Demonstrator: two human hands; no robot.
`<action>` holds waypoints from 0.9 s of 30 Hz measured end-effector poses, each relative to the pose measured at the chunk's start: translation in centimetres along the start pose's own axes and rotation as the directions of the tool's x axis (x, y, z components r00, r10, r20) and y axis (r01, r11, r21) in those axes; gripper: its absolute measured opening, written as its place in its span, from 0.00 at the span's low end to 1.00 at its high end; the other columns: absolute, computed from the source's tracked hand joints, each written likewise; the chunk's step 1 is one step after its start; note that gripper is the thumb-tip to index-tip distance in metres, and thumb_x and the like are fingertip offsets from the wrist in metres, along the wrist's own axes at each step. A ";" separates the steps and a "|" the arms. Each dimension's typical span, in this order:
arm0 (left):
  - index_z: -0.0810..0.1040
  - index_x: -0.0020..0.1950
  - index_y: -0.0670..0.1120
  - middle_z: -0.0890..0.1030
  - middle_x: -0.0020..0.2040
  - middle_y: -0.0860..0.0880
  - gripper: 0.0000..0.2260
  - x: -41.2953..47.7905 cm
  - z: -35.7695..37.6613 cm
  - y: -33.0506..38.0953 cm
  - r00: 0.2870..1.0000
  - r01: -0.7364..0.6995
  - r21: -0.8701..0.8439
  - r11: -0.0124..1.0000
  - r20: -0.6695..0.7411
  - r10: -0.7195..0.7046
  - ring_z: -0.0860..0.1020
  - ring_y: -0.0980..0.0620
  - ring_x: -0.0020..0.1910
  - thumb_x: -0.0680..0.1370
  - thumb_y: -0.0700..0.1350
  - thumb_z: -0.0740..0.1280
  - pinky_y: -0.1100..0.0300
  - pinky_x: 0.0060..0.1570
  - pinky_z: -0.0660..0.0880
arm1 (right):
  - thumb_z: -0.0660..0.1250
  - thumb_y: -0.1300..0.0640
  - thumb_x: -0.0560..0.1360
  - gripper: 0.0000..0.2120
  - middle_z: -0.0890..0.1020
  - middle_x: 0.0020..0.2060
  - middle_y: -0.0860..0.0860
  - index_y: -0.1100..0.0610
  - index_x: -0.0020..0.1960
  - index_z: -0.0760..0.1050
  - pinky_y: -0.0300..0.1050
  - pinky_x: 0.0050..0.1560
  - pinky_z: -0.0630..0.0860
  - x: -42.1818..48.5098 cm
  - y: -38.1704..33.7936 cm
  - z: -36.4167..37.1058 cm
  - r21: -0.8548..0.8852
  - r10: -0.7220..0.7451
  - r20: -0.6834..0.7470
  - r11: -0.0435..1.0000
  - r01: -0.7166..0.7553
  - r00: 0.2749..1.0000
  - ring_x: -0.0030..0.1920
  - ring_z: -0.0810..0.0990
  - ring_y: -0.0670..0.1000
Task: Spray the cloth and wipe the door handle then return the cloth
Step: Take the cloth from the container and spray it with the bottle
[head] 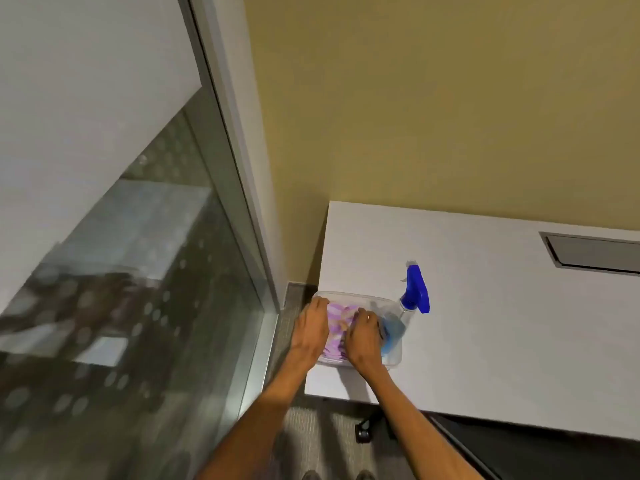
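Note:
A clear plastic tub sits on the near left corner of a white table. Inside it lies a purple and white striped cloth. Both hands reach into the tub. My left hand rests on the cloth at the tub's left side, fingers curled over it. My right hand presses on the cloth's right part, fingers bent into the fabric. A spray bottle with a blue trigger head leans in the tub's right end. No door handle is in view.
A glass panel with a metal frame stands to the left. A yellow wall rises behind the table. A grey cable hatch is set in the tabletop. A chair caster sits on the carpet below.

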State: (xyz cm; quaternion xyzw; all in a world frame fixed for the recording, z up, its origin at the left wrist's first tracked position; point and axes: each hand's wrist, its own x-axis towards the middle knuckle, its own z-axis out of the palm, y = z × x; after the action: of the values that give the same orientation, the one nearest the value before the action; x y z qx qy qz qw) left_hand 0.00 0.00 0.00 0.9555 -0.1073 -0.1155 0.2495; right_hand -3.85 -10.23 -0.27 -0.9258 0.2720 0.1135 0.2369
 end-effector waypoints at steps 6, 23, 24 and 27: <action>0.63 0.75 0.43 0.69 0.73 0.41 0.24 2.5 2.4 -0.2 0.987 -0.024 0.202 0.979 0.163 -0.010 0.71 0.44 0.70 0.81 0.42 0.65 0.55 0.67 0.70 | 0.64 0.53 0.79 0.29 0.68 0.72 0.57 0.58 0.75 0.56 0.54 0.71 0.70 2.8 0.1 3.3 0.042 0.079 0.112 0.996 -0.084 0.991 0.70 0.71 0.59; 0.65 0.71 0.38 0.72 0.68 0.40 0.22 4.6 4.9 0.4 0.986 -0.001 0.374 0.927 0.154 -0.061 0.71 0.44 0.68 0.80 0.42 0.66 0.55 0.64 0.73 | 0.61 0.57 0.80 0.17 0.79 0.60 0.55 0.58 0.68 0.66 0.50 0.59 0.78 3.0 -0.5 2.6 0.217 0.020 -0.058 0.976 -0.007 0.998 0.59 0.79 0.56; 0.65 0.71 0.38 0.72 0.68 0.40 0.22 4.6 4.7 0.4 0.984 -0.006 0.381 0.924 0.165 -0.061 0.71 0.44 0.68 0.80 0.42 0.66 0.55 0.64 0.73 | 0.62 0.57 0.80 0.16 0.79 0.60 0.55 0.58 0.67 0.68 0.50 0.60 0.77 2.9 -0.4 2.5 0.218 0.002 -0.064 0.976 0.012 0.998 0.59 0.79 0.57; 0.66 0.70 0.42 0.71 0.69 0.41 0.23 4.8 4.0 0.3 0.979 -0.007 0.350 0.937 0.194 -0.065 0.71 0.44 0.69 0.78 0.42 0.69 0.55 0.64 0.72 | 0.63 0.58 0.79 0.12 0.81 0.57 0.56 0.59 0.61 0.72 0.50 0.58 0.79 2.3 -0.2 2.2 0.271 -0.021 -0.105 0.961 0.049 0.994 0.56 0.80 0.57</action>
State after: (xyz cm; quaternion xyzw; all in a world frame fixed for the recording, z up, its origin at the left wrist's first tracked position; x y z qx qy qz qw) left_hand 3.41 -3.31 -4.05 0.9693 -0.1369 -0.1949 0.0620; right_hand -2.00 -9.96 -2.88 -0.8934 0.2802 0.0234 0.3504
